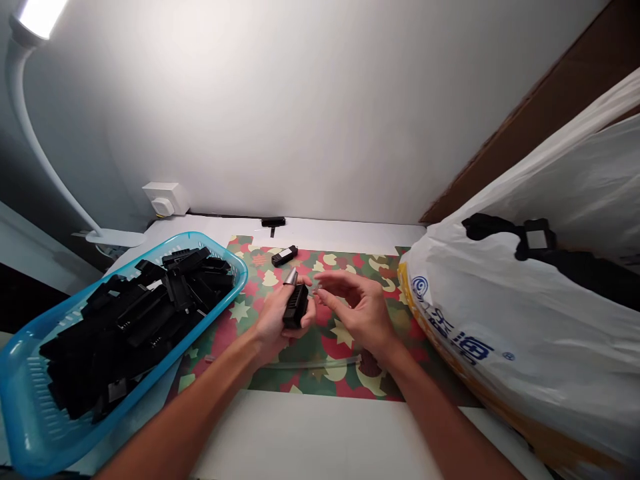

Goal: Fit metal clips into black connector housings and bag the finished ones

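My left hand (280,317) is closed around a small black plastic part (295,305), and a silvery cap sits on one fingertip (291,277). My right hand (357,307) hovers just right of the part, fingers loosely curled with the tips pinched towards it; whether they hold anything tiny I cannot make out. Both hands are above a patterned red, green and cream mat (325,353). Another black part (285,255) lies on the mat beyond the hands.
A blue plastic basket (30,400) full of several black parts stands at the left. A large white plastic bag (525,320) fills the right side. A black piece (273,222), a wall socket (165,199) and a white lamp arm (30,133) are at the back.
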`<state>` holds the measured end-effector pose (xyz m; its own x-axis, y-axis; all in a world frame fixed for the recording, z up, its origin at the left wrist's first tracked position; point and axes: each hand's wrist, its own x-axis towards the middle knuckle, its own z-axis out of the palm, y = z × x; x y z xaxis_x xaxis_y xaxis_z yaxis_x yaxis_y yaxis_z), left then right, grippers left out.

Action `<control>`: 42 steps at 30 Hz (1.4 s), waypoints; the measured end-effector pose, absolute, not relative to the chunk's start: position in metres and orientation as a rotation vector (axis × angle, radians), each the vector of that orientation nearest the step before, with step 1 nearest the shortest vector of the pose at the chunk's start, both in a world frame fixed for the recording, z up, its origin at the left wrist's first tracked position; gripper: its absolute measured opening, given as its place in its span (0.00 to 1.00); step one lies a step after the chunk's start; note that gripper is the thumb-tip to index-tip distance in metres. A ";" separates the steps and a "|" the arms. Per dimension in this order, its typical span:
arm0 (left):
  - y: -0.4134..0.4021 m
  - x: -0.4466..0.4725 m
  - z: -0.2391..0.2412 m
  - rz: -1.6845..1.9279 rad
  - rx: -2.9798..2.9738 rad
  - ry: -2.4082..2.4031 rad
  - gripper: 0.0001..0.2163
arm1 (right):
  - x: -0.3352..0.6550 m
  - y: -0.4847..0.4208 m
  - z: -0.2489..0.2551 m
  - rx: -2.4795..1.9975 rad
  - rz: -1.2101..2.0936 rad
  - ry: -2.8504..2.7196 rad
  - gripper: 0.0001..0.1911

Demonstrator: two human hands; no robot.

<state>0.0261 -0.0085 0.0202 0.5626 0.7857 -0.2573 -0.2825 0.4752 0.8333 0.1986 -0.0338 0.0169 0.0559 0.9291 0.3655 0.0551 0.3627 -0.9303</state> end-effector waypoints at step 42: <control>-0.016 0.036 0.026 0.701 0.960 0.679 0.25 | 0.199 -0.028 0.015 -1.104 1.188 -1.297 0.16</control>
